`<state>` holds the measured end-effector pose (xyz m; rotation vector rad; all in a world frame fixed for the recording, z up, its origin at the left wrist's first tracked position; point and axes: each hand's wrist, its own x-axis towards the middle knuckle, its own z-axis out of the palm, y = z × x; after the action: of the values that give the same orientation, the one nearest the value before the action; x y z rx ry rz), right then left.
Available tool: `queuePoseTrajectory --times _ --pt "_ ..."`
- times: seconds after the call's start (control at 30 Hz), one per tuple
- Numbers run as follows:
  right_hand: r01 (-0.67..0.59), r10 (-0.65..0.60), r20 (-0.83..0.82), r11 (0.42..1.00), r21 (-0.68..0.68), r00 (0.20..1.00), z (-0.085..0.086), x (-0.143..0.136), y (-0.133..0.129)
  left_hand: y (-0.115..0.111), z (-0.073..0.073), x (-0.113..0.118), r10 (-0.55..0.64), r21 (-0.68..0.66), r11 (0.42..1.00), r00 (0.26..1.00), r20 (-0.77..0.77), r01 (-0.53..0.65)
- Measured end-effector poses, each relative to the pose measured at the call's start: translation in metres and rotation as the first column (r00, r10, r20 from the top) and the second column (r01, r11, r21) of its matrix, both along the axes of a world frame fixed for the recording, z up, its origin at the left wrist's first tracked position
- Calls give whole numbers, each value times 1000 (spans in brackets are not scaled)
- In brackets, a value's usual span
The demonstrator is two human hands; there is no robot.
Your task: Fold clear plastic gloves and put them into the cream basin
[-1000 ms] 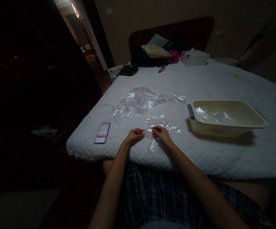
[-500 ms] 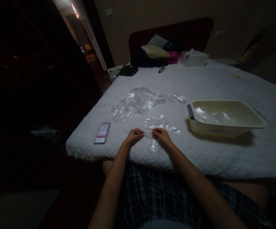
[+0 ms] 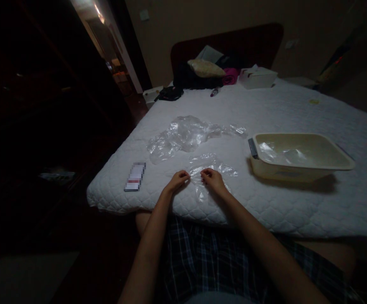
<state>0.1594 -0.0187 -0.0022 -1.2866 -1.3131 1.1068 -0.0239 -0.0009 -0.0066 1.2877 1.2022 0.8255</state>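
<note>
Pinching plastic (image 3: pixel 196 177), left fingers (image 3: pixel 183 174) and right fingers (image 3: pixel 206 172) both gripping it — by the bed's (image 3: pixel 275 211) near edge

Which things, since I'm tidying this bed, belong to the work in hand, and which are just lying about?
Part of the work: clear plastic at the left hand and right hand; probably also larger plastic pile, cream tub with plastic inside.

Apparently lying about: phone-like item, pale cushion, pink roll, white box beside it.
</note>
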Motion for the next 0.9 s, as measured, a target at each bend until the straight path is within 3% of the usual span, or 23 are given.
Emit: queuePoseTrajectory --times 0.1,0.23,0.43,0.63,0.77,0.9 --pt "3 -26 189 993 120 982 6 3 0 0 1 2 -5 28 1000 1000 -7 5" --pt "15 -125 449 971 240 885 10 5 -2 -1 1 4 10 107 994 998 -56 -4" --pt "3 -210 682 957 291 701 7 7 -2 2 -10 6 61 232 972 987 -146 -25" --pt "-137 -147 818 954 265 556 4 11 -2 3 -17 5 81 271 962 979 -189 -28" --pt "-160 -92 847 966 204 523 5 10 -2 3 -18 5 95 301 953 976 -198 -32" --pt "-141 -61 808 974 176 586 9 13 0 2 -17 6 90 279 959 984 -152 -44"
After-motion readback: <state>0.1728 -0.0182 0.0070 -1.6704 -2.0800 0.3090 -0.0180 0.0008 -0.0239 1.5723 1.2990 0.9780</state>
